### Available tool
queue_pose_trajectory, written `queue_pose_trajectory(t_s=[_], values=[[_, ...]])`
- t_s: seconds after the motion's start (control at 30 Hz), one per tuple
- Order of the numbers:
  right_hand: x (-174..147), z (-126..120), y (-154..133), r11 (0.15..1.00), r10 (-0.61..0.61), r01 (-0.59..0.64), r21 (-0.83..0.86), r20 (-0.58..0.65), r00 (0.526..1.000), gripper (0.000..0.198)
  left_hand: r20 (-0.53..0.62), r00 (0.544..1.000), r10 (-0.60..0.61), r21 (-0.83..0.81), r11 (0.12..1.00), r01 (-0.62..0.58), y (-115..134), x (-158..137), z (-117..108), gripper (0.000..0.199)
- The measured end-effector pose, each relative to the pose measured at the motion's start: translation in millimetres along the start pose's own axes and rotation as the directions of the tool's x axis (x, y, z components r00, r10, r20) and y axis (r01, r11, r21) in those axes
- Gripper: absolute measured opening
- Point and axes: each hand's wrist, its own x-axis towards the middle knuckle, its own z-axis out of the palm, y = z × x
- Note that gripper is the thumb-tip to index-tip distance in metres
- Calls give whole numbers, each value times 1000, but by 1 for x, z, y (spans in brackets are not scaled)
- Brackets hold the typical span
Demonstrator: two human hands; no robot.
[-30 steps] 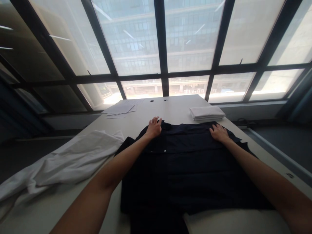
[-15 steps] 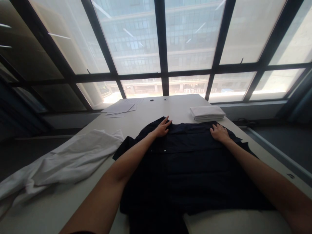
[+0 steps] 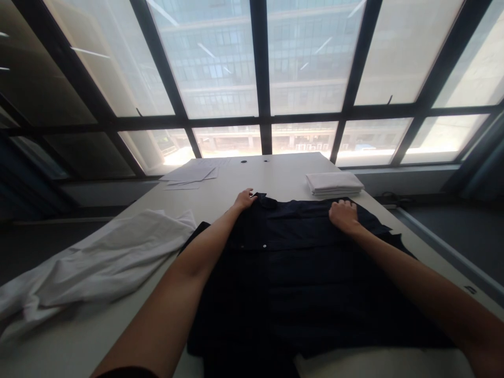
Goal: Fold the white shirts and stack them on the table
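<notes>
A dark navy shirt (image 3: 311, 273) with small buttons lies spread over the table in front of me, its far edge toward the window. My left hand (image 3: 244, 199) has its fingers closed on the shirt's far left edge, by a folded bit that looks like the collar. On the far right part of the same edge, my right hand (image 3: 344, 215) rests with fingers curled into the cloth. My left forearm covers some of the shirt's left side, and my right forearm crosses its right side.
Left of the shirt lies a crumpled white cloth (image 3: 106, 257). Loose paper sheets (image 3: 191, 173) are at the table's far left, and a folded white cloth stack (image 3: 334, 182) sits at the far right. Beyond the white table (image 3: 255, 178) stands a large framed window (image 3: 307, 58).
My left hand has slid left from lying spread on the shirt and closed on its edge. My right hand has shifted slightly left, its fingers curling into the fabric.
</notes>
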Motion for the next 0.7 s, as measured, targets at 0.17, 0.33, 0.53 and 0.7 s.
queue_pose_trajectory(t_s=[0.17, 0.33, 0.53, 0.7], values=[[11, -24, -85, 855, -451, 447, 265, -48, 891, 28, 128, 990, -56, -43, 997, 61, 2, 24, -8, 48], [36, -21, -152, 796, -525, 513, 321, -57, 849, 53, 186, 976, -115, -120, 983, 139, 3, 25, -14, 40], [64, -9, -184, 784, -565, 526, 330, 27, 824, 49, 222, 958, -183, -298, 923, 245, -6, 20, -25, 26], [78, -1, -193, 779, -536, 479, 405, 35, 843, 63, 206, 953, -222, -413, 863, 291, -8, 24, -31, 24]])
